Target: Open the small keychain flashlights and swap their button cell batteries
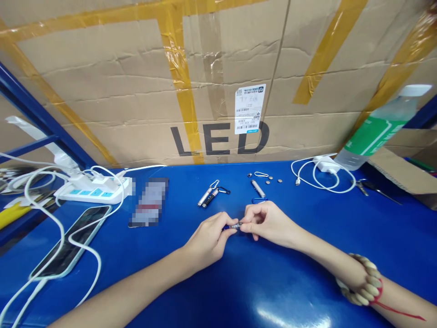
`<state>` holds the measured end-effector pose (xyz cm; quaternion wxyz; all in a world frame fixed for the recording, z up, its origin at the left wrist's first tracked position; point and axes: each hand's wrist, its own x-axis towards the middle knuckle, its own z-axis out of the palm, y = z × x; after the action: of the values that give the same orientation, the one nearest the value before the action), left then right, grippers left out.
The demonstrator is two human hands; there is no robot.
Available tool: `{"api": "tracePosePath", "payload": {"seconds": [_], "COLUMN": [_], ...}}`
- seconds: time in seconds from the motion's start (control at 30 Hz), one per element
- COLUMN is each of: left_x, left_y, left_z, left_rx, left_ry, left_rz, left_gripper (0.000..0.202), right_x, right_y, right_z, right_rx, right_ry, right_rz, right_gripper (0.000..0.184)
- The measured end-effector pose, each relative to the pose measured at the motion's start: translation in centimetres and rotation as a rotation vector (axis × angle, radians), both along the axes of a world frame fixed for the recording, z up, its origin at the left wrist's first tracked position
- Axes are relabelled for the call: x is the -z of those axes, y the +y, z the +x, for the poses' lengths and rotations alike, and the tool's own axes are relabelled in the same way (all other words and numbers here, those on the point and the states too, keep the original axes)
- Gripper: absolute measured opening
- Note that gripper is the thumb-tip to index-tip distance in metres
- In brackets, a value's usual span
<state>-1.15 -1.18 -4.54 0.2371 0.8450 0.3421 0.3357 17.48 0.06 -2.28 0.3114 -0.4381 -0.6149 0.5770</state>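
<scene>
A small blue and silver keychain flashlight [235, 226] is held level between my two hands, low over the blue table. My left hand [209, 234] is closed, pinching its left end between thumb and fingers. The other end sits in the closed fingertips of my right hand [268, 223], which partly hide it. Beyond my hands lie a silver keychain flashlight [205, 196] and a black one [210, 199], side by side with carabiner clips. Just past my right hand are a silver tube [258, 188], a blue carabiner [259, 200], a silver carabiner [261, 174] and several button cells [280, 181].
At left, a white power strip [99, 191] with tangled cables stands near a phone [71, 241] and a blurred-out phone-like slab [149, 202]. A charger [327, 165], scissors-like tool [378, 189] and bottle [372, 127] are at right. A large carton [136, 91] walls off the back.
</scene>
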Motion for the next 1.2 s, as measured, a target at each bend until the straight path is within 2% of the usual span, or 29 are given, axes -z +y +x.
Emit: {"api": "tracePosePath", "payload": {"seconds": [0.17,0.33,0.53,0.77,0.83,0.93,1.03,1.1,1.2], "left_x": [0.2,0.2,-0.4,-0.7,-0.6,-0.5,-0.5,-0.6,-0.8], "left_y": [0.2,0.3,0.2,0.1,0.1,0.3,0.4,0.3,0.2], "left_z": [0.0,0.2,0.3,0.2,0.2,0.2,0.1,0.2,0.2], "left_rx": [0.022,-0.010,-0.020,-0.041,-0.070,-0.113,-0.142,-0.142,-0.119], "left_ry": [0.036,0.049,0.057,0.082,0.087,0.057,0.048,0.067,0.101], "left_rz": [0.093,0.183,0.165,0.168,0.139,0.062,-0.020,-0.024,0.004], "left_gripper": [0.010,0.010,0.017,0.019,0.019,0.019,0.020,0.021,0.022], "right_x": [0.0,-0.1,0.0,0.5,0.5,0.3,0.2,0.3,0.5], "right_y": [-0.3,-0.2,0.1,0.3,0.3,0.4,0.3,0.2,0.1], "right_z": [-0.2,0.0,0.0,0.1,0.3,0.6,1.0,1.2,1.3], "right_rx": [-0.020,-0.017,-0.005,-0.037,-0.008,0.085,0.096,0.078,0.064], "right_ry": [-0.058,-0.107,-0.055,-0.054,-0.112,-0.249,-0.305,-0.313,-0.334], "right_rz": [-0.001,-0.044,-0.111,-0.049,0.070,0.444,0.774,0.885,0.973], "right_gripper": [0.035,0.037,0.040,0.038,0.035,0.024,0.018,0.017,0.016]}}
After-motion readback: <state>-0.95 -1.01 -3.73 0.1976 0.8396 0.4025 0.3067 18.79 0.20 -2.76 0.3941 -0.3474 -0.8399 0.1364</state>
